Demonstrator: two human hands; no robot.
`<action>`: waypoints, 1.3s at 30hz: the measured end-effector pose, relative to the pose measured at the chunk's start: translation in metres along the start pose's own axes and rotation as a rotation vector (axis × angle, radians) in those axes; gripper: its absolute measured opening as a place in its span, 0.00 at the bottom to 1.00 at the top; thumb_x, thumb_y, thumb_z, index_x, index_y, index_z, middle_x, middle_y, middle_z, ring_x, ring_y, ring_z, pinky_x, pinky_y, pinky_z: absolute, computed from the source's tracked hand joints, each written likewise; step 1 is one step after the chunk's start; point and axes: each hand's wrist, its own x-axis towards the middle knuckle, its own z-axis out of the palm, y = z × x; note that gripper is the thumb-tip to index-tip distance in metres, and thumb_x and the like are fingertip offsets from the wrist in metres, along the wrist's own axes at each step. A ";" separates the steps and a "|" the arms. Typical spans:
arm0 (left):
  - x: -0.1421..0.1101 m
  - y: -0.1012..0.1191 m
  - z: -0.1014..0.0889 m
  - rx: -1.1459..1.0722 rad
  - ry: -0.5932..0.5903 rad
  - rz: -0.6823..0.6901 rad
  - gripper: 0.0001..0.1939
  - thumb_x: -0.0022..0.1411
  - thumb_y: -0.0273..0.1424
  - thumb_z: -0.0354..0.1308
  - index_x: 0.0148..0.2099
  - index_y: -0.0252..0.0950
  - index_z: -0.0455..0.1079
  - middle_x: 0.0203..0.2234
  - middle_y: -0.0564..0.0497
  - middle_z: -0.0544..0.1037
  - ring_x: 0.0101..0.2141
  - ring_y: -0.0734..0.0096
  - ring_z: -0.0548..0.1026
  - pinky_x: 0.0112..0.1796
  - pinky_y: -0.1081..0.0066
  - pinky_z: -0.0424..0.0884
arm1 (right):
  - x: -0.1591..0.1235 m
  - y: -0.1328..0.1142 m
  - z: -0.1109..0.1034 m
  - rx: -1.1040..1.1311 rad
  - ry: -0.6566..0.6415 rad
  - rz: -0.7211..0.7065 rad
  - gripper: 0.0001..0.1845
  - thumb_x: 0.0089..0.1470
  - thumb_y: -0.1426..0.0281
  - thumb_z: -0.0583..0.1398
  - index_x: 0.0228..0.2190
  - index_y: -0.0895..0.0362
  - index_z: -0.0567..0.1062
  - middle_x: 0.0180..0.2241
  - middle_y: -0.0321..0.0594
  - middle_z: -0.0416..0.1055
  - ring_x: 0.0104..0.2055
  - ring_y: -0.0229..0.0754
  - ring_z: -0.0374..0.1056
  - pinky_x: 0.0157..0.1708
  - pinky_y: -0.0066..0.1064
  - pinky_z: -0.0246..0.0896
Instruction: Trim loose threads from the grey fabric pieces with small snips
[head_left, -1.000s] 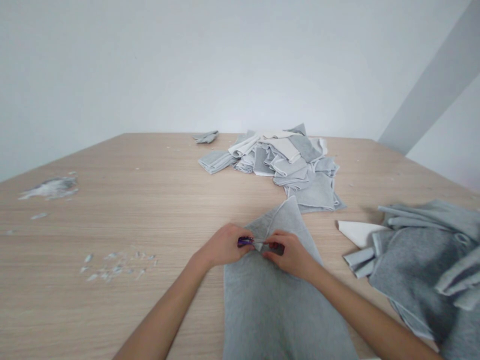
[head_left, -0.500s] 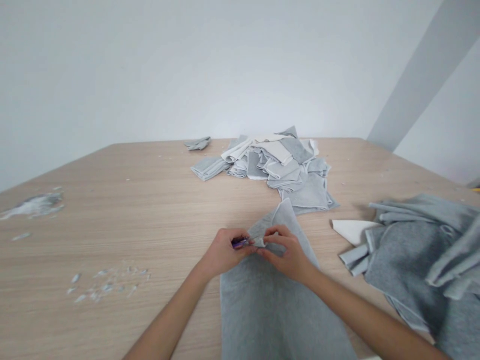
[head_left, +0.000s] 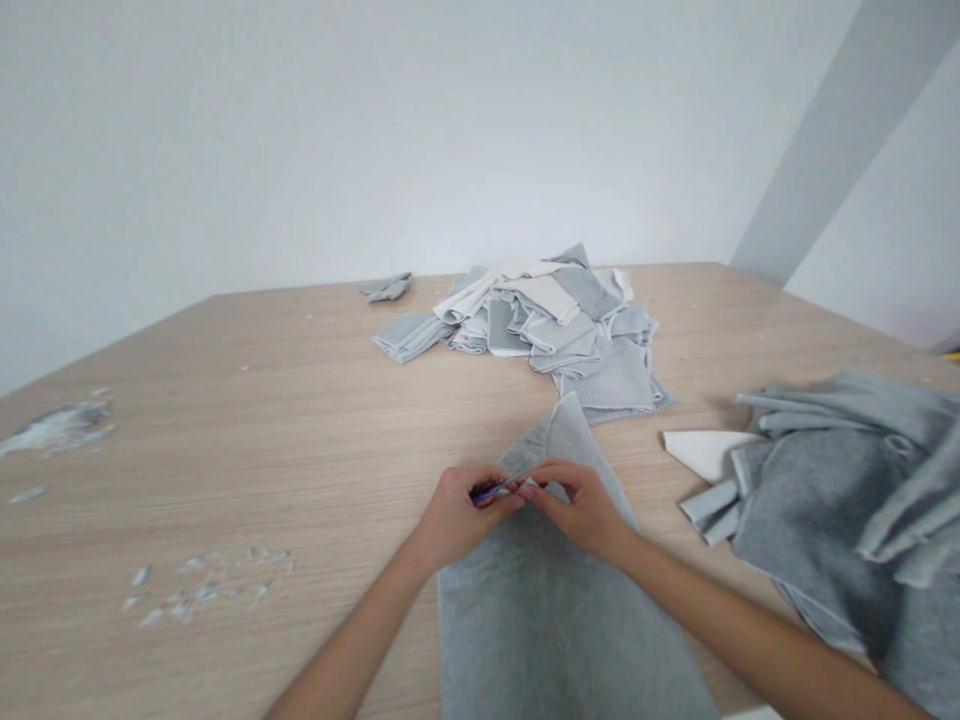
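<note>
A long grey cloth (head_left: 547, 620) lies on the table in front of me, its far corner pointing at the heap. My left hand (head_left: 461, 510) is closed around a small purple tool (head_left: 486, 493), mostly hidden by the fingers, so its exact kind does not show. Close against it, my right hand (head_left: 574, 505) pinches a small pale bit at the cloth, perhaps a tag or a raised fold. The fingertips of both hands nearly meet over the cloth's upper part.
A heap of folded grey and cream cloths (head_left: 555, 325) lies at the back, with a small grey piece (head_left: 386, 287) to its left. More grey cloths (head_left: 825, 490) are piled at right. Pale scraps (head_left: 202, 590) and lint (head_left: 60, 428) lie on the left of the table (head_left: 300, 420).
My right fingers have drawn in towards the left hand and closed more tightly on the pale bit. The view has shifted slightly.
</note>
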 end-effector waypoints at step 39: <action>-0.009 0.013 -0.016 0.102 -0.069 0.211 0.14 0.70 0.36 0.56 0.52 0.40 0.78 0.42 0.48 0.84 0.38 0.67 0.81 0.42 0.72 0.74 | -0.004 0.000 -0.005 0.195 0.016 0.063 0.12 0.53 0.58 0.68 0.29 0.53 0.83 0.29 0.39 0.79 0.33 0.40 0.73 0.35 0.32 0.67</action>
